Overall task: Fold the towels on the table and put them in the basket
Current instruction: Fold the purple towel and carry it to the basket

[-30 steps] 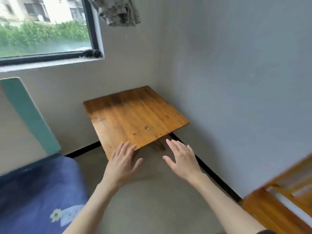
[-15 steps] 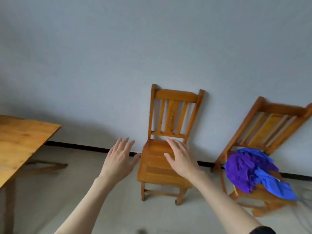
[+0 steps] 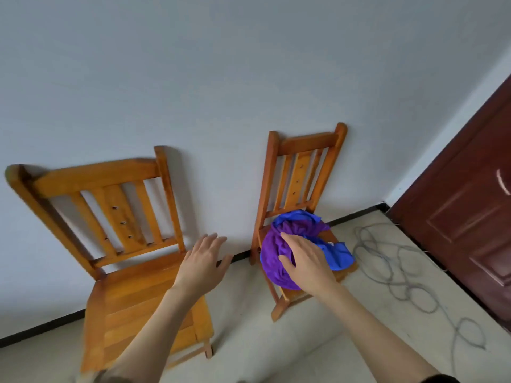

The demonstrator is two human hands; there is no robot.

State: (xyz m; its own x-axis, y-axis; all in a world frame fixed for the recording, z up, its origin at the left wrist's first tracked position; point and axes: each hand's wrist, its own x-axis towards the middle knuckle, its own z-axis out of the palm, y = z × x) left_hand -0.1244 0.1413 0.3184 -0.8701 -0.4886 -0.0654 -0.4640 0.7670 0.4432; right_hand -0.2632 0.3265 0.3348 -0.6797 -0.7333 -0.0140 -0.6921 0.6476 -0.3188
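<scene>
Since half a second ago the view has swung right: the wooden table that showed at the left edge is out of sight, the two chairs have slid leftward across the picture, and a dark door has come in on the right. Both hands have kept their raised, spread pose.

The crumpled heap of purple towel (image 3: 272,254) and bright blue towel (image 3: 336,254) lies bunched on the seat of the right-hand orange-brown wooden slat-back chair (image 3: 302,161), which stands with its back against the wall. The purple cloth bulges over the seat's left and front edge; the blue cloth shows at the back of the heap and spills toward the seat's right side.

The right hand (image 3: 307,261) is stretched out in front of that heap, palm down, fingers straight and slightly apart, holding nothing; whether it touches the cloth cannot be told. The left hand (image 3: 203,265) is likewise flat with fingers loosely spread and holds nothing, hanging above the back edge of the seat of the left-hand orange-brown wooden slat-back chair (image 3: 116,205), whose seat is bare.

Behind both chairs runs a pale grey-white wall (image 3: 249,78) with a black skirting strip (image 3: 356,215) at its foot. On the pale floor (image 3: 276,346) to the right, a thin grey cable (image 3: 392,275) lies in loose loops, near the dark reddish-brown panelled door (image 3: 470,225).
</scene>
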